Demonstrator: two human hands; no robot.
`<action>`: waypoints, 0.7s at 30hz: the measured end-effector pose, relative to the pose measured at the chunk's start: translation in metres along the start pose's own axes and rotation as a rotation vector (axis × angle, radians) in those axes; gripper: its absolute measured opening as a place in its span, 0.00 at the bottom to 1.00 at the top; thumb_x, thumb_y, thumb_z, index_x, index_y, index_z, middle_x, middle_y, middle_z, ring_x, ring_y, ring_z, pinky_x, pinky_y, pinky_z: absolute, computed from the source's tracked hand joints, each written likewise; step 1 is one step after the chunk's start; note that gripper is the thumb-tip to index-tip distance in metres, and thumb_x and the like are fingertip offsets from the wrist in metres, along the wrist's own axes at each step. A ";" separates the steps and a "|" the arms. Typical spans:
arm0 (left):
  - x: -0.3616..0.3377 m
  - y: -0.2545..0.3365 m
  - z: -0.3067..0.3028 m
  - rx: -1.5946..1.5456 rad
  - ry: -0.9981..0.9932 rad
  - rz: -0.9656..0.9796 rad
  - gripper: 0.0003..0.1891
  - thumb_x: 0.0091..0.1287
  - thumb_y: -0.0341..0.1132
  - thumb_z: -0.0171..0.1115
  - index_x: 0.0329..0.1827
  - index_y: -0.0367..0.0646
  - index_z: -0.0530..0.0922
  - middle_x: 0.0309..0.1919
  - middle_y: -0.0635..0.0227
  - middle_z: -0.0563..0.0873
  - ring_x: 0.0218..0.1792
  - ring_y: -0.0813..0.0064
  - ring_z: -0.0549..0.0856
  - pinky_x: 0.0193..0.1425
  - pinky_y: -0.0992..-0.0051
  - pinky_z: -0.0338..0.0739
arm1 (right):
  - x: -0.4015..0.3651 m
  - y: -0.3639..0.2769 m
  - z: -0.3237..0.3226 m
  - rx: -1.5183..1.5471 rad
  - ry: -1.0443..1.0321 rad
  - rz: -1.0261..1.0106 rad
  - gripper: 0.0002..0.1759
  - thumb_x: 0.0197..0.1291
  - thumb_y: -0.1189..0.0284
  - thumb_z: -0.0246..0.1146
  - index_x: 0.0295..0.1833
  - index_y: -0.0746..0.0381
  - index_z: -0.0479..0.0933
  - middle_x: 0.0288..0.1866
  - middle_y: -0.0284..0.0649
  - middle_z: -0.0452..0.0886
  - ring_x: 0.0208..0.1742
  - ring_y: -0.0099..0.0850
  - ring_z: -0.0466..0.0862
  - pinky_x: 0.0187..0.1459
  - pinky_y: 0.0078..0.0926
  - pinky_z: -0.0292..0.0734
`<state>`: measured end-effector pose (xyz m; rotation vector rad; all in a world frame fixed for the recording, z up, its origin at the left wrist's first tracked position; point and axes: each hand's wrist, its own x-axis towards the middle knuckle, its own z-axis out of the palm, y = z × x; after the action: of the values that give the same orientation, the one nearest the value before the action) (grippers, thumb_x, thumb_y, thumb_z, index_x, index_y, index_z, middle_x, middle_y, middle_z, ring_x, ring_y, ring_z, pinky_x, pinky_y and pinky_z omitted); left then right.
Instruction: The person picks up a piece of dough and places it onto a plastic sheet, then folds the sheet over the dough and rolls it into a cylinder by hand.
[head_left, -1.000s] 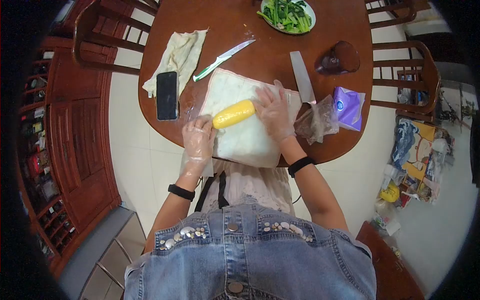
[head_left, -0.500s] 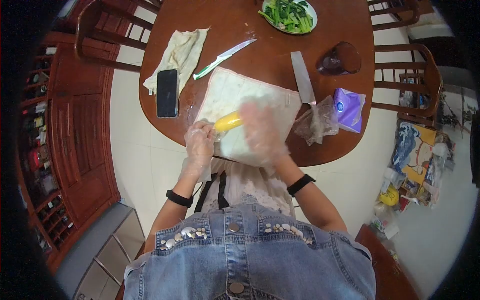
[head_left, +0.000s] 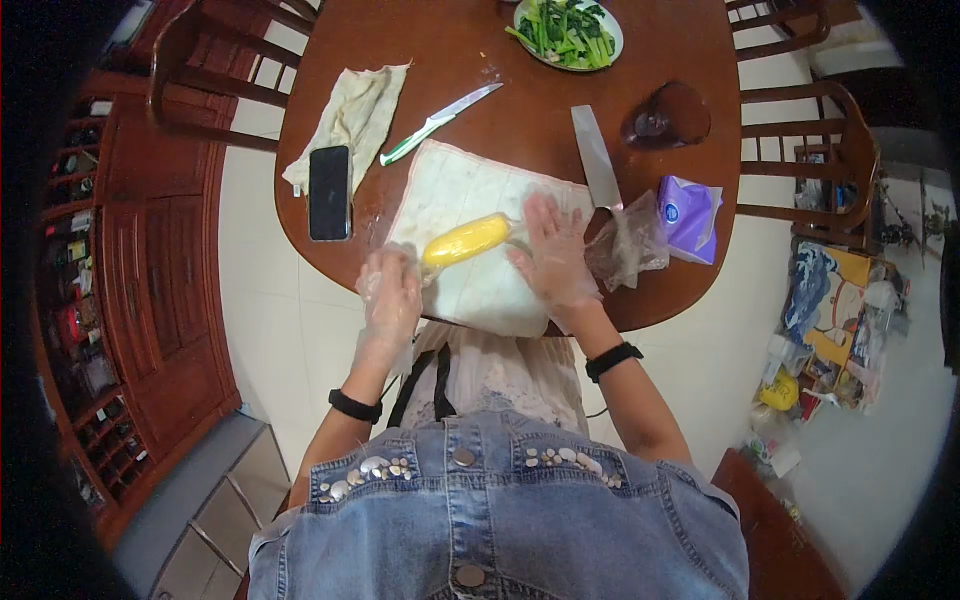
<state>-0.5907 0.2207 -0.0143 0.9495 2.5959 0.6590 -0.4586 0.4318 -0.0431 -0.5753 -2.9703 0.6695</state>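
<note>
A yellow roll in clear plastic wrap (head_left: 466,241) lies slanted on the white cloth (head_left: 480,290). At its left end is my left hand (head_left: 390,300), in a clear plastic glove, fingers bent together at the twisted wrap; what they grip is too small to make out. My right hand (head_left: 555,250), also gloved, rests on the cloth just right of the roll, fingers apart and holding nothing. Beyond the cloth lie a knife with a green and white handle (head_left: 440,124) and a broad blade (head_left: 596,160). Crumpled clear plastic (head_left: 630,245) lies right of my right hand.
A black phone (head_left: 330,194) lies partly on a beige cloth (head_left: 360,115) at the left. A plate of green vegetables (head_left: 567,34) stands at the far side. A dark glass (head_left: 672,116) and a purple tissue pack (head_left: 688,220) are at the right, with chairs beside the table.
My right hand has come off the roll and moved right, opening flat on the cloth. The roll now shows whole. My left hand has shifted slightly left and down.
</note>
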 end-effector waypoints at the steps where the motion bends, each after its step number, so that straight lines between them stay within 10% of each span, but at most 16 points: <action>1: -0.001 0.012 -0.003 0.044 0.102 0.052 0.17 0.61 0.32 0.59 0.54 0.43 0.78 0.52 0.56 0.79 0.57 0.54 0.75 0.62 0.57 0.65 | -0.003 0.001 0.000 -0.061 0.013 -0.033 0.39 0.59 0.54 0.60 0.72 0.61 0.61 0.76 0.44 0.58 0.77 0.40 0.56 0.73 0.57 0.44; 5: 0.013 0.041 0.006 -0.017 0.110 0.306 0.28 0.64 0.32 0.55 0.69 0.38 0.65 0.67 0.51 0.68 0.69 0.51 0.64 0.72 0.55 0.55 | -0.001 -0.032 -0.003 -0.011 -0.053 -0.258 0.33 0.61 0.59 0.58 0.70 0.62 0.64 0.75 0.45 0.59 0.77 0.40 0.56 0.73 0.56 0.45; 14: 0.066 -0.001 0.046 0.217 0.019 0.226 0.27 0.72 0.44 0.41 0.67 0.33 0.66 0.70 0.49 0.65 0.72 0.55 0.62 0.77 0.57 0.48 | 0.058 -0.051 0.001 -0.017 0.000 -0.170 0.23 0.63 0.63 0.54 0.61 0.61 0.73 0.65 0.43 0.73 0.70 0.39 0.66 0.72 0.52 0.50; 21: -0.049 0.038 0.021 0.051 -0.196 0.362 0.31 0.63 0.38 0.60 0.69 0.38 0.64 0.68 0.50 0.67 0.70 0.52 0.64 0.73 0.55 0.56 | -0.084 -0.026 -0.027 0.255 -0.216 -0.341 0.30 0.55 0.68 0.61 0.64 0.63 0.69 0.68 0.52 0.67 0.70 0.47 0.65 0.70 0.51 0.55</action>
<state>-0.5259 0.2206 -0.0065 1.4426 2.2998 0.5527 -0.3863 0.3903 -0.0046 0.0226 -2.9871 1.1054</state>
